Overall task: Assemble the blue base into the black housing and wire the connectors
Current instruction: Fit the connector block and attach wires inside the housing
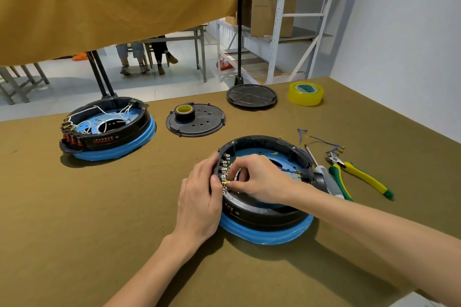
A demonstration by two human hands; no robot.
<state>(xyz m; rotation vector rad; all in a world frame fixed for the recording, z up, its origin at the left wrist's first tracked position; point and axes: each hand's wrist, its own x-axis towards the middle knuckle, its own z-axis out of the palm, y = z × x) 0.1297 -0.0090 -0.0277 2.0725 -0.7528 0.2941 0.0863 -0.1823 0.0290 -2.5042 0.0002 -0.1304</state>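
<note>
A black housing sits on its blue base near the middle of the table. A row of terminal connectors lines its inner left wall. My left hand grips the housing's left rim from outside. My right hand reaches inside and pinches a small yellow connector at the lowest terminal. Blue wires lie inside the housing on the blue plate.
A second housing on a blue base, wired in white, stands at the left. A black cover with a tape roll and another black cover lie behind. Yellow tape, loose wires, pliers and a screwdriver lie right.
</note>
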